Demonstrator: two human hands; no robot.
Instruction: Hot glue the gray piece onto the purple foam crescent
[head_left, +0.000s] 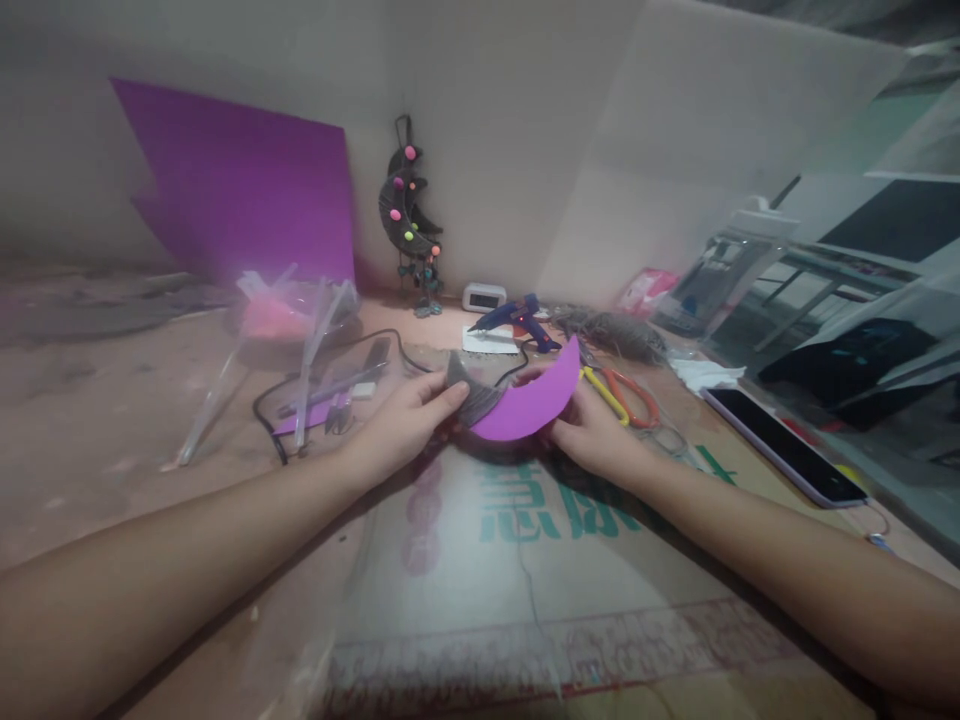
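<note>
Between my two hands is a purple paper crescent, held above a printed sheet. Grey yarn is wound around its left end, while the right part is bare purple. My left hand pinches the wrapped end, thumb on top. At the other side my right hand grips the crescent from behind and below, with some fingers hidden by it. A thin grey strand trails down over the sheet.
Behind my hands a blue glue gun rests by a small white clock. Orange-handled scissors, a grey yarn bundle and a phone lie rightward. Glue sticks are at left; a decorated crescent hangs behind.
</note>
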